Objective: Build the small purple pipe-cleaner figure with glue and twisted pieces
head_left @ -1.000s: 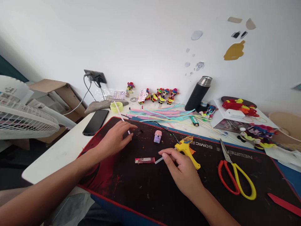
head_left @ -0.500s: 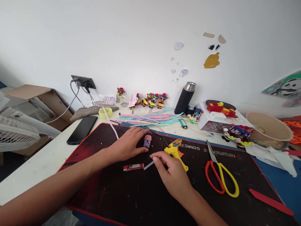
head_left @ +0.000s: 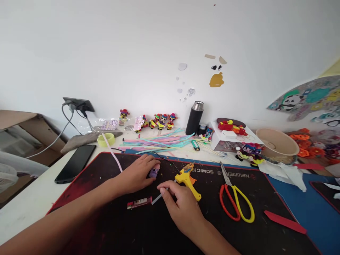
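My left hand (head_left: 140,174) has its fingers and thumb closing around a small fuzzy pink-and-purple piece (head_left: 154,172), partly hidden by the fingers. Beside it, my right hand (head_left: 182,202) pinches a thin translucent glue stick (head_left: 157,199) between thumb and forefinger. The stick slants from close to a red lighter (head_left: 139,202) toward a yellow glue gun (head_left: 189,182), which lies just beyond my right hand. Whether the stick sits inside the gun is hidden by the fingers.
Red-and-yellow-handled scissors (head_left: 236,198) and a red strip (head_left: 285,222) lie on the black mat (head_left: 127,233) to the right. Pastel pipe cleaners (head_left: 156,141), a black flask (head_left: 194,118) and several small figures (head_left: 164,121) stand behind. A phone (head_left: 75,163) is at left.
My left hand has moved onto the pink-and-purple piece, which stood free between the hands before. My right hand stays at the glue stick. The whole view has swung right.
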`<act>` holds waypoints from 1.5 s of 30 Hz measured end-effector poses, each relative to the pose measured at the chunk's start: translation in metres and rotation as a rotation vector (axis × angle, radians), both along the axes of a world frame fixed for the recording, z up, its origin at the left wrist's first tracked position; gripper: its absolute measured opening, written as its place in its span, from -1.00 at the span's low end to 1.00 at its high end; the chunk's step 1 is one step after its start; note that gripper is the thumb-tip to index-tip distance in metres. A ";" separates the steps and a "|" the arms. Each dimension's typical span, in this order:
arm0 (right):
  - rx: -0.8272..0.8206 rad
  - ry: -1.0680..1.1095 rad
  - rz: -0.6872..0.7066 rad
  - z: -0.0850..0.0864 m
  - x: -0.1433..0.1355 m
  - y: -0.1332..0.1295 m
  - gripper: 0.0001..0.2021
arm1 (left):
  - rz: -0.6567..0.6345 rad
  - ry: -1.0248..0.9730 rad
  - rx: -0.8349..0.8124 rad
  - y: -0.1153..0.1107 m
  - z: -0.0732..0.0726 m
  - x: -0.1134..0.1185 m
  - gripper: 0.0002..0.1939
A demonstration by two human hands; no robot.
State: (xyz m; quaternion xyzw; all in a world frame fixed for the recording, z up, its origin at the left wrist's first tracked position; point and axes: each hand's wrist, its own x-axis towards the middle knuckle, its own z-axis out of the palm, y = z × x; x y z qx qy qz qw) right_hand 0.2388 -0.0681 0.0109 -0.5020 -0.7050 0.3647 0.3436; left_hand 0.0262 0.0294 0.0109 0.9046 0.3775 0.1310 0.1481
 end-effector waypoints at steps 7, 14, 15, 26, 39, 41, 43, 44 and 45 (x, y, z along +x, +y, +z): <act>-0.003 0.032 -0.067 -0.001 0.002 0.002 -0.70 | 0.092 -0.083 -0.041 -0.001 0.002 -0.012 -0.66; -0.075 0.062 -0.067 -0.004 -0.001 0.003 -0.68 | 0.106 -0.141 -0.053 -0.006 0.006 -0.011 -0.55; -0.083 0.060 -0.052 -0.004 -0.002 0.002 -0.68 | 0.101 -0.136 -0.058 -0.007 0.005 -0.011 -0.55; -0.078 0.075 -0.045 -0.008 -0.005 0.000 -0.68 | 0.162 -0.207 -0.082 -0.014 -0.006 -0.010 -0.65; -0.086 0.106 -0.071 -0.008 0.005 0.007 -0.67 | 0.143 -0.120 -0.070 -0.013 -0.009 -0.005 -0.65; -0.097 0.107 -0.068 -0.008 0.005 0.007 -0.66 | 0.139 -0.109 -0.069 -0.013 -0.010 -0.006 -0.60; -0.099 0.112 -0.065 -0.009 0.004 0.007 -0.66 | 0.133 -0.101 -0.053 -0.013 -0.010 -0.007 -0.53; -0.098 0.114 -0.065 -0.009 0.004 0.007 -0.66 | 0.129 -0.095 -0.048 -0.013 -0.010 -0.007 -0.52; -0.097 0.112 -0.064 -0.009 0.003 0.006 -0.66 | 0.125 -0.088 -0.047 -0.013 -0.008 -0.008 -0.52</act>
